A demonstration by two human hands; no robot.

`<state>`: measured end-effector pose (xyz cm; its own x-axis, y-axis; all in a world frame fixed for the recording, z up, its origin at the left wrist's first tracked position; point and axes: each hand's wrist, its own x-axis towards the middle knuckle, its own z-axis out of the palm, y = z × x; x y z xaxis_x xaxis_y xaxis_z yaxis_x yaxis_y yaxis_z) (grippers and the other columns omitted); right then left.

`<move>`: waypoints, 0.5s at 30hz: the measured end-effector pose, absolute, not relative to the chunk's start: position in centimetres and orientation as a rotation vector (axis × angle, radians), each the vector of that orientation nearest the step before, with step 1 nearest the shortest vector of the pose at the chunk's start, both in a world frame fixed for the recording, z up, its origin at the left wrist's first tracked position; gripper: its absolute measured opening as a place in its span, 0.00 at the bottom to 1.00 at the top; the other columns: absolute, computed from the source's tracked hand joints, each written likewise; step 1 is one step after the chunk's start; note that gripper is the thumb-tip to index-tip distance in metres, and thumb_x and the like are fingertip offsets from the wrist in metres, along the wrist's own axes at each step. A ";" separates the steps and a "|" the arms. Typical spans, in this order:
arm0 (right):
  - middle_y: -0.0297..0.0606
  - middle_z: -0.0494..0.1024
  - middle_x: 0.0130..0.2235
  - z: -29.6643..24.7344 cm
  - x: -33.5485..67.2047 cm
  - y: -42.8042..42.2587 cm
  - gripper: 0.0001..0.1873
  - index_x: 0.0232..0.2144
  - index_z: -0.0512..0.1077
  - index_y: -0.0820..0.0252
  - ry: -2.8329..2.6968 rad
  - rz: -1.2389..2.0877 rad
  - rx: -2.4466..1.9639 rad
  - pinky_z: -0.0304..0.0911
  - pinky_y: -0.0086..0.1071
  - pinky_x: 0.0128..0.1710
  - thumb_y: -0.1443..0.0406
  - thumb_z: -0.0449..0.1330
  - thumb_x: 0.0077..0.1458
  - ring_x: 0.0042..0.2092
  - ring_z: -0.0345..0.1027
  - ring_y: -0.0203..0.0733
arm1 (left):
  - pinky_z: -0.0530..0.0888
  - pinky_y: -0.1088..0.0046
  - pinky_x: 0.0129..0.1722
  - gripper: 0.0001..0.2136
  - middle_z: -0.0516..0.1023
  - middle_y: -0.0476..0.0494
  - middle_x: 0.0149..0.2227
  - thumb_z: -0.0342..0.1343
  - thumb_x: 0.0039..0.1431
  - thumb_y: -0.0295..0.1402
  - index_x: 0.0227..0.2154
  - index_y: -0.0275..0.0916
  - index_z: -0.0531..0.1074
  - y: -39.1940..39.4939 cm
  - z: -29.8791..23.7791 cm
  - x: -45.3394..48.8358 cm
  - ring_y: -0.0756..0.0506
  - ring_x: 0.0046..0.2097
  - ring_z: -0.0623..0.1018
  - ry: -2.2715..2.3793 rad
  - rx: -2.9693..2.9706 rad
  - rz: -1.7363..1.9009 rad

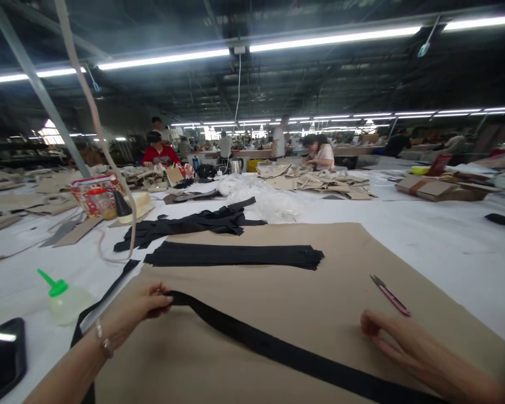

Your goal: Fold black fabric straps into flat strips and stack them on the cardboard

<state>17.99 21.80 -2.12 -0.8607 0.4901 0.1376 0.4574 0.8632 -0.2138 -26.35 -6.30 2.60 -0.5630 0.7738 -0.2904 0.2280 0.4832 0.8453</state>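
My left hand [154,303], with a bracelet at the wrist, pinches the end of a long black fabric strip [269,345]. From there the strip runs across the brown sheet [336,297] to the lower right edge of view. My right hand [391,342] hovers beyond the strip at the right, apart from it, with fingers loosely bent and nothing visible in them. Pink-handled thread snips [390,294] lie just past it. A neat stack of black strips [235,255] rests on the sheet in front of both hands.
Behind the stack lies a loose heap of black strips [193,221]. At left are a green-capped squeeze bottle [65,303], a phone [4,353] and a hanging hose [96,112]. Clear plastic [265,196] and brown pieces [320,179] lie farther back. Several people work beyond.
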 end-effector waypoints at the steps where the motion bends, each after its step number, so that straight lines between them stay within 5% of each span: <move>1: 0.39 0.76 0.41 -1.8 16.8 21.7 0.14 0.42 0.70 0.48 -2.903 0.405 -0.727 0.71 0.34 0.40 0.56 0.48 0.60 0.41 0.72 0.44 | 0.66 0.73 0.35 0.15 0.71 0.52 0.27 0.55 0.47 0.45 0.32 0.39 0.64 -5.8 2.9 -27.1 0.49 0.32 0.71 2.048 0.811 1.056; 6: 0.41 0.70 0.52 -1.0 10.8 18.1 0.20 0.49 0.66 0.49 -2.974 0.564 -0.735 0.59 0.45 0.54 0.53 0.56 0.55 0.51 0.65 0.49 | 0.66 0.74 0.36 0.17 0.73 0.51 0.29 0.61 0.45 0.44 0.36 0.39 0.70 -4.3 3.6 -30.3 0.49 0.34 0.71 2.011 0.819 1.060; 11: 0.38 0.74 0.36 -0.9 7.1 14.9 0.05 0.32 0.68 0.56 -2.990 0.751 -0.991 0.62 0.33 0.37 0.67 0.54 0.50 0.38 0.68 0.44 | 0.66 0.75 0.32 0.17 0.73 0.51 0.29 0.63 0.44 0.44 0.33 0.38 0.71 -4.3 2.2 -32.9 0.50 0.32 0.71 2.018 0.802 1.045; 15: 0.40 0.73 0.34 -3.8 7.2 15.9 0.05 0.27 0.67 0.57 -3.020 0.792 -0.854 0.60 0.31 0.33 0.63 0.54 0.52 0.35 0.67 0.43 | 0.70 0.73 0.32 0.11 0.72 0.50 0.32 0.59 0.53 0.37 0.36 0.36 0.70 -4.5 0.2 -33.9 0.51 0.31 0.72 2.107 0.764 1.068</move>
<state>7.22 15.87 -3.76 -0.8566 0.4681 -0.2171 0.5144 0.7416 -0.4306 -33.86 -4.47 0.15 -0.6215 0.7307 -0.2825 0.2040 0.4991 0.8422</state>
